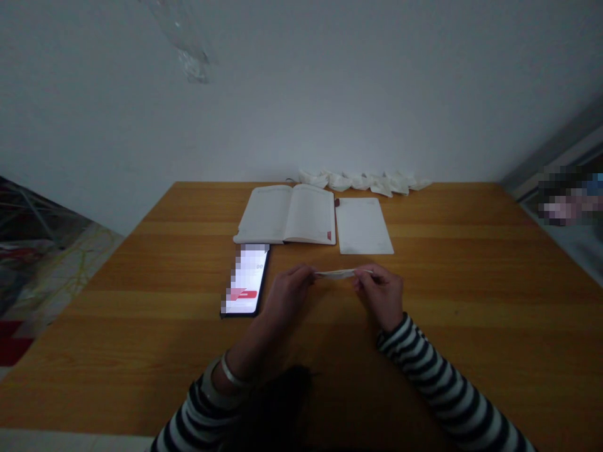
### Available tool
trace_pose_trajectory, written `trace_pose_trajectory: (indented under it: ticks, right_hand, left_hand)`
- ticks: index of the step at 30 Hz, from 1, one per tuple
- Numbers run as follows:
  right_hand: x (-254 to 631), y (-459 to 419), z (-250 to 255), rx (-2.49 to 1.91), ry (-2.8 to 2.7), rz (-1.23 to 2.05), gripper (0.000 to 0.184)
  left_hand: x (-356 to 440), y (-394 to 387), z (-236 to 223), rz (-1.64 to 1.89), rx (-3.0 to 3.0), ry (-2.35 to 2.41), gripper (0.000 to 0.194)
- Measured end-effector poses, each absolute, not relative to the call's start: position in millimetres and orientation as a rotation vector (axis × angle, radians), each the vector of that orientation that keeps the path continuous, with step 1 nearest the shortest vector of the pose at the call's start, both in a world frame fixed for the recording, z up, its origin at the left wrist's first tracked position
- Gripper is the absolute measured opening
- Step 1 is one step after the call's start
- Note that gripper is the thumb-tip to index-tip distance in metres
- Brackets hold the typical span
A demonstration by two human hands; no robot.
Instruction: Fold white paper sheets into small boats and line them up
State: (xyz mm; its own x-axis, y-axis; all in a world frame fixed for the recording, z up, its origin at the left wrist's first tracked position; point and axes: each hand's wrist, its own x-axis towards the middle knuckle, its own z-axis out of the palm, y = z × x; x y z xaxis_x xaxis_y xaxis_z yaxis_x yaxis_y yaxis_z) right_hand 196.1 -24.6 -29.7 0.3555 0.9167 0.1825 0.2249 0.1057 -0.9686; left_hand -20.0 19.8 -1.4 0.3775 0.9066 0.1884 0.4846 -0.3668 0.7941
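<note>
A narrow folded piece of white paper (335, 274) is stretched level between my two hands, above the front middle of the table. My left hand (293, 290) pinches its left end, and my right hand (379, 290) pinches the right end between thumb and fingers. Left of my left hand lies a phone (249, 279) with a lit screen. Beyond my hands an open notebook (311, 213) lies flat, with a loose white sheet (365, 226) to its right. A row of crumpled or folded white paper pieces (362, 182) lies along the table's back edge.
The wooden table (471, 301) stands against a pale wall (353, 81). A clear plastic piece (191, 59) hangs on that wall. At the left, on the floor, are a metal frame and yellow strings (80, 276). A blurred-out patch shows at the far right.
</note>
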Motion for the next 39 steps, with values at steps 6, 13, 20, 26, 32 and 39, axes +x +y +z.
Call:
trace_pose_trajectory:
  ticks: [6, 13, 20, 26, 32, 39]
  right_hand:
    - [198.7, -23.7, -31.3, -1.402, -1.188, 0.735, 0.02]
    - [193.6, -19.4, -31.3, -1.314, -1.035, 1.006, 0.026]
    - [197.3, -15.3, -30.7, -1.312, -0.949, 1.056, 0.029]
    - [179.2, -20.7, -25.4, -1.227, -1.03, 0.946, 0.035]
    - [175.8, -29.9, -19.9, -1.196, -1.142, 0.809, 0.048]
    - [174.4, -31.7, -19.9, -1.086, -1.228, 0.672, 0.063]
  left_hand:
    - [-11.8, 19.9, -0.6, 0.92, 1.533, 1.166, 0.018]
    - [-12.8, 21.6, -0.6, 0.893, 1.527, 1.207, 0.026]
    - [-5.1, 20.5, -8.1, 0.51, 1.504, 1.014, 0.041]
    - [3.5, 10.0, -10.7, 0.469, 1.326, 0.801, 0.047]
    - [3.0, 4.8, 10.9, 0.401, 1.682, 0.722, 0.035]
    - [4.3, -0.6, 1.4, 0.482, 1.76, 0.862, 0.054]
